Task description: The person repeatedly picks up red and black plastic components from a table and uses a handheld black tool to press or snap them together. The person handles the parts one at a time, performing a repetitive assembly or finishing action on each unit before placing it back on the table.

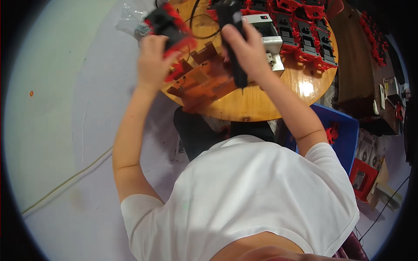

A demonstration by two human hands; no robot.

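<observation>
Red-and-black housing (174,29), eleven o'clock from the white shirt (261,187), by the counter (244,112).
Left grip (153,58) clasps its near edge; probably light, stiff, best held by the rims. Right grip (250,50) wraps a black tool (237,65).

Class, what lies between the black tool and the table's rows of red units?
The head view shows the right hand, then a white boxy device, between the black tool and red units.

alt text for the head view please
A person's left hand holds a red-and-black part and the right hand grips a black handheld tool above a round wooden table; similar parts crowd its right side.
</observation>
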